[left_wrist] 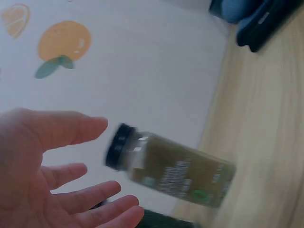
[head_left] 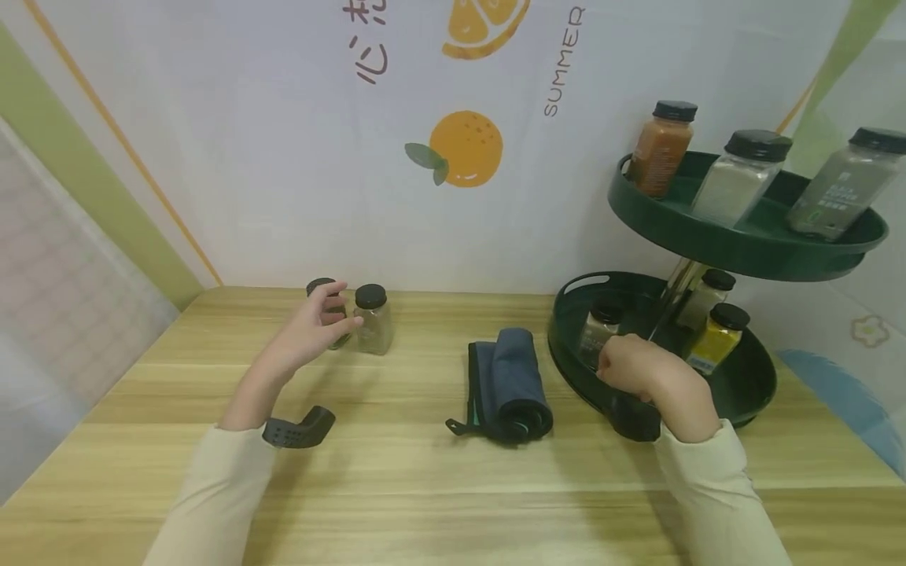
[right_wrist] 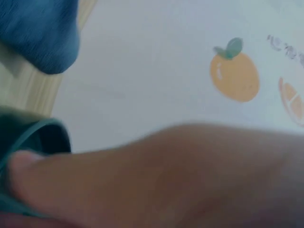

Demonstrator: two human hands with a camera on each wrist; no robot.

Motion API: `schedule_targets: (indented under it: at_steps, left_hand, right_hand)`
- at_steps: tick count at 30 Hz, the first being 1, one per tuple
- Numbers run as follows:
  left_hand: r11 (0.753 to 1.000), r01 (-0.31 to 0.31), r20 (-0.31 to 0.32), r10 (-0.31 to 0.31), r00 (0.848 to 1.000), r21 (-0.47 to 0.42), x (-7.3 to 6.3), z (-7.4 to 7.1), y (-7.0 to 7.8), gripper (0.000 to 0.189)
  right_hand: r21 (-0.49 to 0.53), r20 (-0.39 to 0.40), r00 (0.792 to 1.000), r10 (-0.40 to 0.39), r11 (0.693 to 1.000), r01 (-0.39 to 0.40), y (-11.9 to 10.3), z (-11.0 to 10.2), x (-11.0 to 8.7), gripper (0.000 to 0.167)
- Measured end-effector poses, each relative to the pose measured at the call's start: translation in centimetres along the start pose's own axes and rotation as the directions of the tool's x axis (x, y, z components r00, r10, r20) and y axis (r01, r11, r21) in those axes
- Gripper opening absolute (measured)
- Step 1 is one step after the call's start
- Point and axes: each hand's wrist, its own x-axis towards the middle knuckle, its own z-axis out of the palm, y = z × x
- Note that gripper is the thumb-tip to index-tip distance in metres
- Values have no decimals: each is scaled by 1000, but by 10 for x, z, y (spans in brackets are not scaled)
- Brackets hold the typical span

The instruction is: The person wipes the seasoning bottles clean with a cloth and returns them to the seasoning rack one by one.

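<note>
- Left hand (head_left: 304, 326), raised over the left part of the table (head_left: 410, 487), reaches forward from a pale sleeve; its fingers are loosely spread, thumb apart, gripping nothing.
- Two jars stand at that hand, near the wall sheet (head_left: 297, 157): a tan jar (head_left: 373, 328) on the right, and a left jar (head_left: 320, 284) partly covered by the fingers. The left wrist view shows the thumb tip just beside the tan jar's black lid.
- Right hand (head_left: 658, 381) is at the front left edge of the lower tray (head_left: 753, 377), knuckles up, fingers curled under; whether they grip the rim cannot be told. A dark jar (head_left: 593, 342) sits just beyond.
- White lines and a green mark show on the tan jar's label, too blurred to read.
- On the upper tray (head_left: 743, 250), the grey jar (head_left: 838, 192) carries pale print and a green mark; the orange jar (head_left: 658, 153) has small pale lines, unreadable.
- "SUMMER" runs sideways up the sheet, right of a printed orange; to the left, also sideways, is Chinese writing that includes 心, cut off by the top edge.
- Rolled blue cloth (head_left: 520, 377) lies between the hands.
</note>
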Motion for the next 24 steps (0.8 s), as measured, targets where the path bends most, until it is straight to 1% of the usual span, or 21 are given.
schedule_targets:
  at_steps: [1,2,3,6,9,11,14,15,17,18,21,24]
  left_hand:
    - [1000,6,15,-6,1000,-6,2,3,-4,75]
    - [1000,12,27,-11,1000,-15,5,6,-7,78]
    - [1000,13,38,-12,999,-22,7,10,-11,82]
    - [998,27,69,-22,997,-63,15,22,-24,91]
    - [987,70,86,-58,995,-142,22,32,-37,96]
    - [974,111,89,-95,991,-199,26,37,-45,99]
    - [945,157,72,-142,987,-285,28,42,-55,100]
    - [938,156,63,-144,988,-310,29,44,-57,100]
    - [922,129,44,-121,992,-365,29,46,-61,98]
    - [914,115,34,-111,993,-389,29,47,-63,97]
    - [903,68,10,-71,997,-423,30,49,-66,92]
    - [905,61,-1,-67,998,-422,30,50,-67,90]
  right_hand:
    - [-8,-18,1000,0,1000,0,-3,-1,-1,19]
    - [-6,-44,999,-2,1000,1,-6,-2,-2,20]
    - [-7,-81,997,-15,1000,15,-10,-2,-4,27]
    - [31,-201,978,-61,997,68,-23,-3,-6,31]
    - [80,-245,962,-123,986,147,-34,0,-4,33]
    - [120,-220,963,-152,976,182,-39,6,3,36]
    - [180,-138,978,-153,968,177,-45,21,19,47]
    - [203,-108,984,-143,965,163,-46,27,25,52]
    - [223,-55,991,-120,966,129,-47,38,35,59]
    - [223,-45,993,-110,968,117,-47,44,40,62]
    - [229,-55,995,-88,968,98,-47,56,49,68]
    - [220,-91,993,-76,971,94,-47,62,53,77]
